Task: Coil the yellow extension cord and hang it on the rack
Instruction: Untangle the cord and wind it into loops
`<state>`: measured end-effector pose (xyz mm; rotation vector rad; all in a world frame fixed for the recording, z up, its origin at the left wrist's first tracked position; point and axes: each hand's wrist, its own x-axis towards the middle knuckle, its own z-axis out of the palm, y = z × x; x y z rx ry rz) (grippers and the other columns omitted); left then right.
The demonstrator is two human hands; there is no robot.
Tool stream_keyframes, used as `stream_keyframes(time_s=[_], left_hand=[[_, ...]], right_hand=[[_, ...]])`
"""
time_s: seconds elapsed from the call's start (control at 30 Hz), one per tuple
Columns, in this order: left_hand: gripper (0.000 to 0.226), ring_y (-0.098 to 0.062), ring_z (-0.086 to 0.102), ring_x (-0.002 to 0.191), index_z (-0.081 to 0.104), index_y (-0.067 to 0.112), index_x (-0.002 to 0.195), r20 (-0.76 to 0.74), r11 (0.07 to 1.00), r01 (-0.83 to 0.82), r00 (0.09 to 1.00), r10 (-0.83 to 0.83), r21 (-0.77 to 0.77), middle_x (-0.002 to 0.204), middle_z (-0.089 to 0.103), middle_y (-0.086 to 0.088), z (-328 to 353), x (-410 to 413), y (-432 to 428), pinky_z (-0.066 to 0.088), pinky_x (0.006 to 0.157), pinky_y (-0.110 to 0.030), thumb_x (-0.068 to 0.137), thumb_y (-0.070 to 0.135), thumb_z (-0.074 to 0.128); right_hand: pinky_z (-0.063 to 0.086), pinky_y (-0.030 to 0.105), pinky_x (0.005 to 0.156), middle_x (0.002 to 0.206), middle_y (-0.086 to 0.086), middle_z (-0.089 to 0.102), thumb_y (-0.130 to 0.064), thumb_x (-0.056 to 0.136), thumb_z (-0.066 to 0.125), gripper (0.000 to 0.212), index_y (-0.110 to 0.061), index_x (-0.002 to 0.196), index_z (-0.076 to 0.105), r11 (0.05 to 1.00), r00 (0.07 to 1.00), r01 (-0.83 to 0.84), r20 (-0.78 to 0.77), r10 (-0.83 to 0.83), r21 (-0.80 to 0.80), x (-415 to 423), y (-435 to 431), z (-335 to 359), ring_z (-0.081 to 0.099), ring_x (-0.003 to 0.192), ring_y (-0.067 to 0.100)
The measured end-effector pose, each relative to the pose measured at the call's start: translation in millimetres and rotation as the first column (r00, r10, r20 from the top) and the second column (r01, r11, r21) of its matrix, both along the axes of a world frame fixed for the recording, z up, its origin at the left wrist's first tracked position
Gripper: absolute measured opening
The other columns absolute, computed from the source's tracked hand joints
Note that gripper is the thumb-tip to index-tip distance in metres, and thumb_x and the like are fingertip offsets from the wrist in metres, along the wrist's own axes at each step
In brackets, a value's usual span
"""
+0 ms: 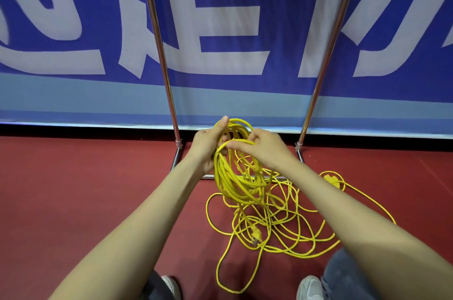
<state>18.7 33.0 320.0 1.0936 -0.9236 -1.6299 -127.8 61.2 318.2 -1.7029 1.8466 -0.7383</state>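
A large fabric banner (220,30) with white block characters on a dark blue field stood upright across the far side of the scene. It had a plain light blue band (98,98) along its lower part and a narrow dark gap beneath its bottom edge. A dark red matte floor (73,189) extended from the banner to the near edge of the view, where a left light grey shoe (171,287) and a right light grey shoe (310,287) rested on it, the right one just beside a dark grey trouser leg (343,272).

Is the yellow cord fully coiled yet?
Partly: left hand grips several loops of yellow cord, right hand pinches a strand, much sprawls on floor.
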Motion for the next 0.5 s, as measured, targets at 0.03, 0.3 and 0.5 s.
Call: stream_keyframes(time_s=[0.03,0.3,0.5], left_hand=[[0.04,-0.01,0.034,0.033,0.05,0.008,0.064,0.049,1.0,0.013,0.999,-0.012,-0.025,0.047,0.038,0.0,-2,0,-1,0.031,0.037,-0.017,0.092,0.034,0.062],[0.047,-0.009,0.027,0.041,0.06,0.014,0.072,0.241,0.952,0.281,0.939,-0.246,-0.122,0.054,0.036,0.0,-6,4,3,0.022,0.041,-0.018,0.094,0.054,0.046],[0.056,-0.006,0.031,0.039,0.041,0.012,0.097,0.318,0.944,0.304,0.914,-0.251,-0.127,0.053,0.044,0.005,1,5,8,0.026,0.038,-0.018,0.075,0.048,0.077]], right_hand=[[0.037,0.034,0.06,0.062,-0.004,0.054,-0.07,0.061,0.07,0.057,-0.018,0.076,0.05,1.0,0.999,0.011,0.038,-0.01,-0.019,0,-1,6,0.051,0.062,0.015],[0.043,0.019,0.05,0.077,0.008,0.067,0.0,0.093,0.054,0.017,-0.012,0.096,0.043,0.968,0.767,-0.247,0.6,0.226,-0.049,-25,-1,27,0.05,0.052,0.007],[0.044,0.029,0.047,0.07,0.0,0.063,-0.011,0.087,0.063,0.022,-0.018,0.088,0.041,0.953,0.928,-0.128,0.305,0.213,-0.275,-12,2,25,0.053,0.047,0.02]])
